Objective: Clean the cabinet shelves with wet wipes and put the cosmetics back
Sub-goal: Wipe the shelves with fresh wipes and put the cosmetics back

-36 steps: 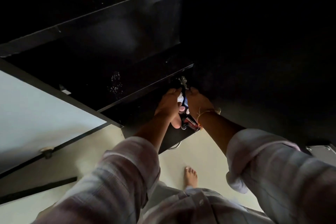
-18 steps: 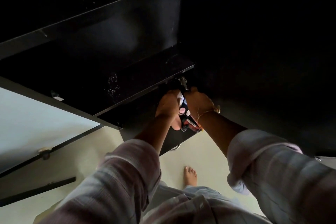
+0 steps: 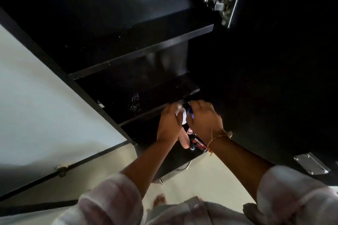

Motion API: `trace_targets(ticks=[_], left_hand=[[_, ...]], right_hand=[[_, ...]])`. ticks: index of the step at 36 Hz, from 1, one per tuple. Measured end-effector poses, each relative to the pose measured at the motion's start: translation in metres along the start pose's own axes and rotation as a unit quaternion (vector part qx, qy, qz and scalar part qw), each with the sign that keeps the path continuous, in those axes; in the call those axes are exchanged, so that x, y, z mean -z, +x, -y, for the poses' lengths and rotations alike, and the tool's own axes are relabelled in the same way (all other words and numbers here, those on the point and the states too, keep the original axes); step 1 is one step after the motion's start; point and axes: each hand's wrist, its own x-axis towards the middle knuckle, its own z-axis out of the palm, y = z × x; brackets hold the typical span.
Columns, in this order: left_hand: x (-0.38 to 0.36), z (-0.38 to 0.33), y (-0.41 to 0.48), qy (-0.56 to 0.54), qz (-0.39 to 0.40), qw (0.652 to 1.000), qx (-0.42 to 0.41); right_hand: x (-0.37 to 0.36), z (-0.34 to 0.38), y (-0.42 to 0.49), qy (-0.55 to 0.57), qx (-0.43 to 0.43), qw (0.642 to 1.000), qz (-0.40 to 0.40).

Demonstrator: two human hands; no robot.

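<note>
Cosmetics (image 3: 197, 141) are bunched between both hands, just under the front edge of the lower shelf (image 3: 146, 97). The left hand (image 3: 169, 124) curls its fingers round them and a white wipe (image 3: 179, 113); the right hand (image 3: 204, 120) grips the opposite side. Farther up are the upper shelf (image 3: 128, 47) and a metal hinge (image 3: 221, 2)

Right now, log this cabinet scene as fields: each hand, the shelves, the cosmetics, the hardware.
left hand: holds a crumpled white wipe
right hand: grips a small blue-marked cosmetic container
middle shelf: pale specks near its front edge
cosmetics: lying low in the cabinet, between the wrists
door hinge: metal, upper right
</note>
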Motion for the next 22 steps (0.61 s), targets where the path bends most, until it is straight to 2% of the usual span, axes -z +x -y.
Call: trace_targets(ticks=[5, 9, 15, 18, 22], left_hand=[[0.051, -0.011, -0.011, 0.0, -0.096, 0.995, -0.026], [0.089, -0.008, -0.006, 0.003, -0.163, 0.986, -0.018], [0.126, -0.007, 0.009, 0.0, -0.22, 0.975, 0.011], [0.134, -0.003, 0.019, -0.018, -0.227, 0.973, 0.024], [0.139, 0.0, 0.033, -0.026, -0.22, 0.973, 0.06]], right_hand=[[0.034, 0.027, 0.002, 0.105, 0.057, 0.987, -0.105], [0.055, 0.054, 0.015, 0.182, 0.104, 0.967, -0.142], [0.07, 0.087, 0.038, 0.232, 0.131, 0.957, -0.112], [0.069, 0.098, 0.049, 0.234, 0.145, 0.954, -0.116], [0.066, 0.108, 0.065, 0.236, 0.148, 0.957, -0.084]])
